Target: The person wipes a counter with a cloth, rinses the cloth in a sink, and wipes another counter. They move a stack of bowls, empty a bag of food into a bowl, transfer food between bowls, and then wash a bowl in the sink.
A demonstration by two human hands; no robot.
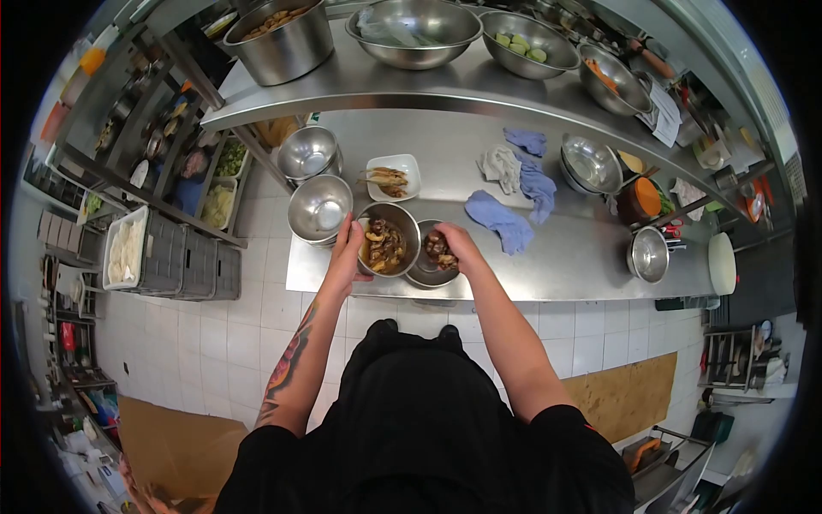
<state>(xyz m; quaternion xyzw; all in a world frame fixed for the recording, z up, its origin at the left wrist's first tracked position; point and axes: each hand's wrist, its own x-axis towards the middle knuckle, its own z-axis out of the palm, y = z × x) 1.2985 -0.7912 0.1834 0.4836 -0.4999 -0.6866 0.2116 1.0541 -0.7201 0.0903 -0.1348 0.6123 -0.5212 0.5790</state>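
Observation:
My left hand [345, 257] grips the side of a metal bowl [415, 233], tilted toward its neighbour. Dark brown and yellowish food pieces [385, 247] lie in brownish liquid inside it. Right beside it, partly covered by its rim, stands a second metal bowl [425, 277]. My right hand [462, 248] is over that second bowl, fingers curled round a clump of dark brown food pieces [439, 250]. Just left of my left hand is a stack of metal bowls [320, 209]. A white square dish [413, 167] with thin brownish food strips stands behind.
Blue cloths [499, 221] and a whitish cloth [500, 169] lie on the steel table [582, 265]. Metal bowls [591, 164] stand at the right. An overhead shelf [411, 96] carries a pot [282, 51] and several large bowls. Grey crates [184, 261] stand left.

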